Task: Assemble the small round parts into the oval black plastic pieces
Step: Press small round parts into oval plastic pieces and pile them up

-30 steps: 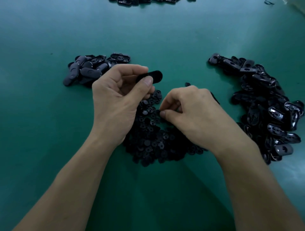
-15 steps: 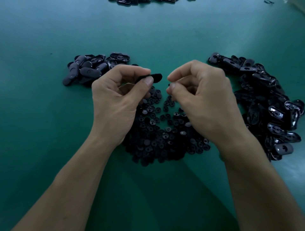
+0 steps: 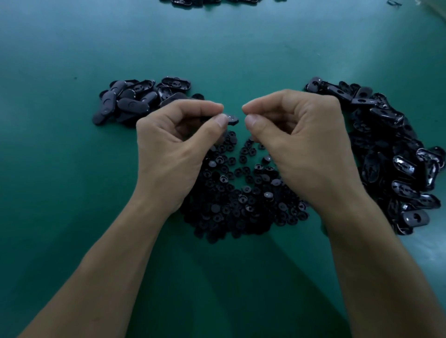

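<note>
My left hand (image 3: pixel 173 149) grips an oval black piece (image 3: pixel 232 120) between thumb and fingers, only its right end showing, above the pile of small round parts (image 3: pixel 241 202). My right hand (image 3: pixel 304 144) is raised beside it, thumb and forefinger curled in a pinch just right of the oval's end. The small round part it pinches is almost hidden by the fingertips. A heap of oval pieces (image 3: pixel 398 164) lies at the right. A smaller heap of oval pieces (image 3: pixel 135 101) lies at the left, behind my left hand.
The work surface is a green mat (image 3: pixel 72 193). More black parts (image 3: pixel 205 2) lie at the far edge, top centre. A pale object (image 3: pixel 436 7) shows in the top right corner.
My right hand lifted from the pile of round parts with a pinch and came up level with the oval piece. My left hand stayed in place with the oval piece in its grip.
</note>
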A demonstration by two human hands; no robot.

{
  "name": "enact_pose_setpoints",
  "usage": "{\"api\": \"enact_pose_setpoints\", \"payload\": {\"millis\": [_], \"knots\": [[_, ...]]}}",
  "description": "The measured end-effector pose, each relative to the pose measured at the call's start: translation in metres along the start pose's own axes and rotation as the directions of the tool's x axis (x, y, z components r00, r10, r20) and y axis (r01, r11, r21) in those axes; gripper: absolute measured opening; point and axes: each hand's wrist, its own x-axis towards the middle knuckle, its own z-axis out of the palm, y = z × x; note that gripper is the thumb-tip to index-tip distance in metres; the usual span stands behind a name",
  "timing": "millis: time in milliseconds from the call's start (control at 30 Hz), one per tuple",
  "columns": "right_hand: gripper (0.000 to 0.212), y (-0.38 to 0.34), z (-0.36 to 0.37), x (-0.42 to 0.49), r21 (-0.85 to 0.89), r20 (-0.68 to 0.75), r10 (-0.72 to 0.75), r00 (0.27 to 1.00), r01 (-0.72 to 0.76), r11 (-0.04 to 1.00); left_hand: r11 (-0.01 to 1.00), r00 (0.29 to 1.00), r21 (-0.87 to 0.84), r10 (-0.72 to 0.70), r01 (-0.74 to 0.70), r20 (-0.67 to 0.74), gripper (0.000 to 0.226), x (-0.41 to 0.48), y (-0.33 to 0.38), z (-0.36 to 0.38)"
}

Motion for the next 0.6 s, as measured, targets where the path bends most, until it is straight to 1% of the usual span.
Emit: {"api": "enact_pose_setpoints", "payload": {"millis": [100, 233, 367, 500, 600], "knots": [[0.008, 0.0006, -0.0006, 0.0006, 0.01, -0.017, 0.003, 1.0, -0.003, 1.0, 1.0, 1.0, 0.022, 0.004, -0.004, 0.008, 0.017, 0.0005, -0.0007, 0.0001], [0.018, 0.0027, -0.0011, 0.0011, -0.006, 0.004, 0.015, 1.0, -0.015, 1.0, 0.999, 1.0, 0.034, 0.004, -0.004, 0.024, 0.026, 0.0011, -0.0023, -0.0004], [0.015, 0.0018, -0.0003, 0.0016, -0.01, 0.026, 0.023, 0.999, -0.023, 1.0, 1.0, 1.0, 0.021, 0.004, -0.005, 0.026, 0.033, 0.0008, -0.0018, 0.0004], [0.014, 0.0013, -0.0005, -0.0002, 0.013, 0.042, 0.043, 0.998, -0.044, 0.999, 1.0, 1.0, 0.02, -0.013, 0.012, 0.017, 0.027, 0.0003, -0.0006, 0.0007], [0.014, -0.0004, -0.0013, -0.0005, 0.012, 0.045, 0.021, 0.999, -0.021, 1.0, 0.999, 1.0, 0.039, -0.015, 0.014, 0.028, 0.022, -0.0007, 0.0008, 0.0008]]}}
